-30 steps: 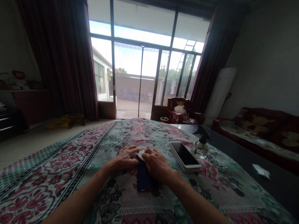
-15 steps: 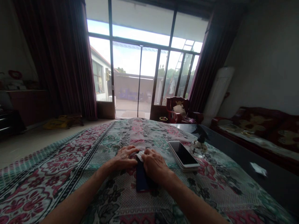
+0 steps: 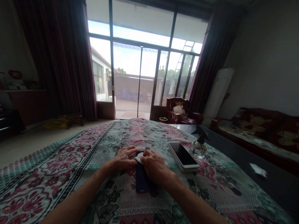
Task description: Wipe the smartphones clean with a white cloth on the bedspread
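A dark phone (image 3: 140, 181) lies flat on the flowered cloth (image 3: 70, 168) in front of me. My right hand (image 3: 154, 168) rests on its far end with the fingers curled, pressing a small white cloth or tissue (image 3: 139, 158) against it. My left hand (image 3: 124, 159) lies beside it with the fingers bent, steadying the phone's upper left edge. The phone's far end is hidden under both hands.
A stack of white-edged phones (image 3: 183, 155) lies to the right, next to a small glass bottle (image 3: 198, 147). A dark glass tabletop (image 3: 268, 183) with a scrap of white paper (image 3: 258, 170) lies further right. A sofa (image 3: 261, 127) and glass doors (image 3: 140, 84) stand beyond.
My right hand has slid the white cloth slightly left and nearer along the phone's far end. The left hand has stayed where it was.
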The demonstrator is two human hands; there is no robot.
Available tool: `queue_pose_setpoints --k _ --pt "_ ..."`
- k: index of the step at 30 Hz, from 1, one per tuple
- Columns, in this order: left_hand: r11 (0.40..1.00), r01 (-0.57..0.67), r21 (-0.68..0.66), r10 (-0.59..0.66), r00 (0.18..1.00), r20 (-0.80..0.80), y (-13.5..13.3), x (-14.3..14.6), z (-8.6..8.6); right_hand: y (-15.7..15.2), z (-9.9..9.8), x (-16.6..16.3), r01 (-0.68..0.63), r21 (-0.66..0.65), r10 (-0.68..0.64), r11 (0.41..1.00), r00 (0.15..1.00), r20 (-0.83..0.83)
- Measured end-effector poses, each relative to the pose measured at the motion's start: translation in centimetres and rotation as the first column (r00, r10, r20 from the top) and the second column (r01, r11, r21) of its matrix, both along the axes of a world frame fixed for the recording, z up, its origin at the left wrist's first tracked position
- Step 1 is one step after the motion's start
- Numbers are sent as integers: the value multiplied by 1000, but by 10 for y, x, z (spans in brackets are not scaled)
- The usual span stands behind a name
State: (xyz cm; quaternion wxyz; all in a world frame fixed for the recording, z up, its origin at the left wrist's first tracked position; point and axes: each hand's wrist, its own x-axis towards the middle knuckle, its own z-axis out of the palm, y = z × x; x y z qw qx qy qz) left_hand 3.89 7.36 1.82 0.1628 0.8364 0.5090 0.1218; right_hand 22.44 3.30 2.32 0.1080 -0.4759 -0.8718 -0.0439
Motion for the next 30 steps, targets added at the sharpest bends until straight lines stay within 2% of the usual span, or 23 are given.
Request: queue_pose_setpoints --k 5,13,21,30 --pt "1000 1 7 -1 1000 8 0 -1 -1 5 -3 -2 -74 24 75 997 997 -37" --pt "1000 -4 24 4 1000 9 5 -3 -7 14 -6 6 154 57 -152 986 988 -33" --pt "1000 8 18 -9 999 53 6 -4 -10 5 -2 2 41 24 -41 999 999 11" --pt "999 13 40 -14 999 44 9 -5 -13 5 9 10 191 2 -191 982 981 33"
